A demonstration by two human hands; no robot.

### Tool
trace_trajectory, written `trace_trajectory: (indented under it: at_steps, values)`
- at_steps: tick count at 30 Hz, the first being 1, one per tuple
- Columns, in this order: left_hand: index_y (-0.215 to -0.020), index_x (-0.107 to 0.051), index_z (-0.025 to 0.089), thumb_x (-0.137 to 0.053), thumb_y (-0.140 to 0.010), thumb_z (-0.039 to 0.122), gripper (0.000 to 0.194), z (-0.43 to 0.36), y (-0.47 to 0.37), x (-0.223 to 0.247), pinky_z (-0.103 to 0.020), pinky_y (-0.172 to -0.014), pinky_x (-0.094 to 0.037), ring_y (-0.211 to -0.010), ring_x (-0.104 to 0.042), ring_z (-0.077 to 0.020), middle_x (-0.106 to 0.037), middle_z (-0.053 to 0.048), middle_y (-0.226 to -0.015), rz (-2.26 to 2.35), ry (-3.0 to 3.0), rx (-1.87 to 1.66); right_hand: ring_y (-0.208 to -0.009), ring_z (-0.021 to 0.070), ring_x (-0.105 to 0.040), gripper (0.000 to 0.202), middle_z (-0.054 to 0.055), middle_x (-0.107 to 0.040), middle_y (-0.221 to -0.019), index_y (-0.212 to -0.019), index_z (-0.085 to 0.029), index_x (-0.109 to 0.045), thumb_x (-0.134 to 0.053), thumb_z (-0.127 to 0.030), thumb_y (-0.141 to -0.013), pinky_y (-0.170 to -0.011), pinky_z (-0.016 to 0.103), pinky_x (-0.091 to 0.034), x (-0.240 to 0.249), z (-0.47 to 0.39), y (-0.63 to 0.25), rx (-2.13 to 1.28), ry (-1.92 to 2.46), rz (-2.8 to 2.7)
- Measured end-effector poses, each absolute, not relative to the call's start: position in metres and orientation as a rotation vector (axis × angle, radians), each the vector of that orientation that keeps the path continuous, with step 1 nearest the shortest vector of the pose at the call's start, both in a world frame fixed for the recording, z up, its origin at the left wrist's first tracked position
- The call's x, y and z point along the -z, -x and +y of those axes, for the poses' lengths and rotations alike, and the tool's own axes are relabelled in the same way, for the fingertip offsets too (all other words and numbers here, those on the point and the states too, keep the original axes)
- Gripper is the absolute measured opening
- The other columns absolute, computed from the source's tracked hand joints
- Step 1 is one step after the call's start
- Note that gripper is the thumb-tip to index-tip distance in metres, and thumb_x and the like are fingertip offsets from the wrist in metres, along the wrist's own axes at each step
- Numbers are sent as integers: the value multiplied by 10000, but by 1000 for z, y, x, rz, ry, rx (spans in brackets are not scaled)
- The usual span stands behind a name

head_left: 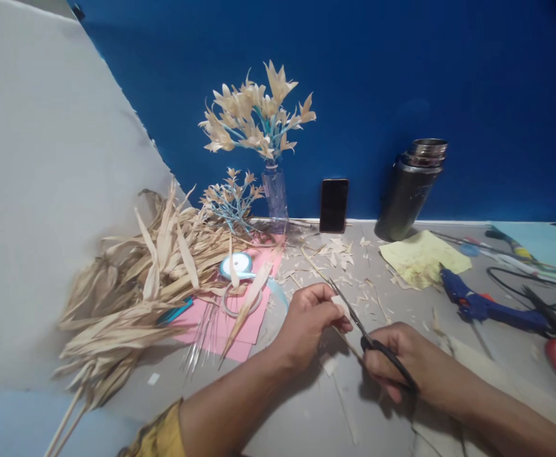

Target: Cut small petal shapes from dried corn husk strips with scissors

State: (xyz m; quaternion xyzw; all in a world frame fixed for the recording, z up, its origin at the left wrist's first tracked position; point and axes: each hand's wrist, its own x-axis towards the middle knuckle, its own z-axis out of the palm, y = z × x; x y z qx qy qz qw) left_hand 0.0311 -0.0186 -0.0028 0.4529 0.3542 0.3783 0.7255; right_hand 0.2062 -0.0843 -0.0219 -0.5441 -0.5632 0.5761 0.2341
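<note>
My left hand (309, 320) pinches a small pale piece of corn husk (341, 307) between thumb and fingers. Black-handled scissors (388, 357) are in my right hand (397, 358), with the fingers through and around the handles. Their blades point up and left and lie against the edge of the husk piece. Both hands are above the grey table. Beneath them lie thin husk strips and small offcuts (329, 364). Part of the husk is hidden behind my left fingers.
At left is a heap of dried corn husks (130, 285), beside pink paper (240, 343), a ribbon spool (236, 265) and wires (200, 339). Behind stand husk flowers (259, 114) in a clear bottle (275, 200), a phone (334, 206) and a dark flask (409, 193). A blue glue gun (487, 308) lies right.
</note>
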Motion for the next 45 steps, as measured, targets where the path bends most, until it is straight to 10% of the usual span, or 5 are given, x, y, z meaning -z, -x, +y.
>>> trace_trajectory:
  at_steps: [9,31,45]
  values:
    - [-648,-550,162,-617,-637,183,72,-17,-31,3,-257,-612,-445,-564,-593,-137,-633,-37,-586,757,-1000,-833,-537,135,-485,629,65,-653,-606,-654,-160,-598,-493,-750,-844,-496,242,-316,15,-86,-207,-1589,1332,-1669]
    - [-626,-557,160,-600,-622,167,44,-16,-29,2,-256,-595,-473,-551,-603,-136,-622,-29,-588,779,-999,-840,-444,92,-332,529,-53,-406,-409,-509,-186,-504,-599,-573,-858,-480,249,-245,23,-87,-209,-1627,1452,-1546]
    - [-720,-507,188,-613,-630,180,139,-17,-29,2,-240,-551,-448,-498,-586,-122,-605,4,-562,769,-966,-785,-492,117,-425,537,15,-569,-522,-583,-167,-570,-578,-644,-831,-500,243,-307,16,-84,-207,-1602,1427,-1635]
